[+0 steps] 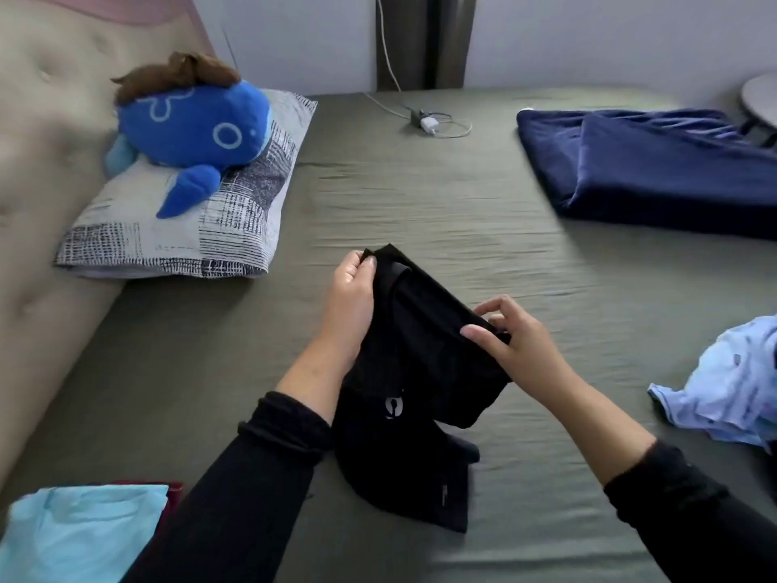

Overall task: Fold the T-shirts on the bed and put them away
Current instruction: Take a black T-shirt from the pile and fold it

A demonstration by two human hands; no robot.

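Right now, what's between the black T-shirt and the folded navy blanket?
Head view: only bare olive bedsheet lies between the black T-shirt and the navy blanket. The charger sits further back, off that line.

One bed [420, 195] carries four garments — one black T-shirt [412, 393], one turquoise [80, 532], one maroon [174, 494] under it, one pale blue patterned [727, 393] — plus one pillow [176, 220], one plush toy [193, 128], one navy blanket [656, 174], one charger [429, 124].
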